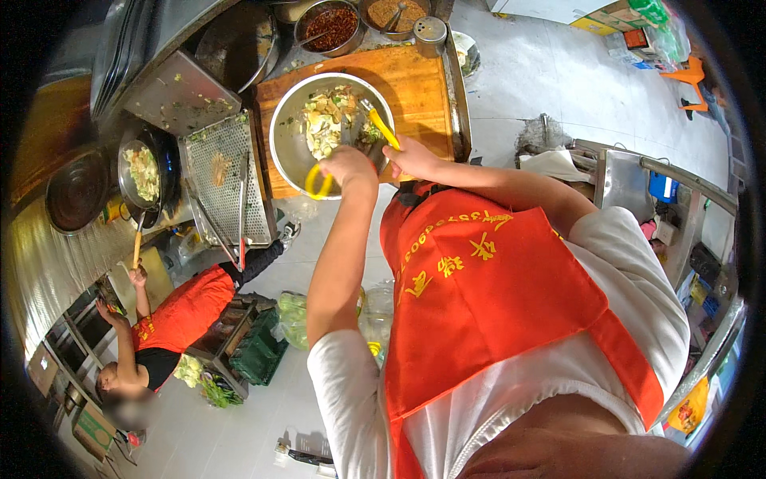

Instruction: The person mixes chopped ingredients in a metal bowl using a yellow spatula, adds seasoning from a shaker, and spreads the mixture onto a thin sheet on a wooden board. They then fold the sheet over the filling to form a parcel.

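Note:
My left hand [352,164] is over the near rim of a large steel bowl [286,149], with a yellow loop-shaped handle [319,182] in its grip. What that handle belongs to is mostly hidden by the fingers. In my right hand [414,157] is a yellow-handled tool [382,124] with a metal end, pointing into the bowl from its right side. Sliced pale and brownish food pieces [324,123] with bits of green lie in the bowl. Under it is a wooden cutting board [422,90].
Beyond the board stand a bowl of red chili [330,27], a bowl of brown seasoning [389,13] and a metal shaker [430,36]. Left are a perforated tray [227,197] with tongs [243,206] and a wok [142,170], whose handle a co-worker [179,311] holds.

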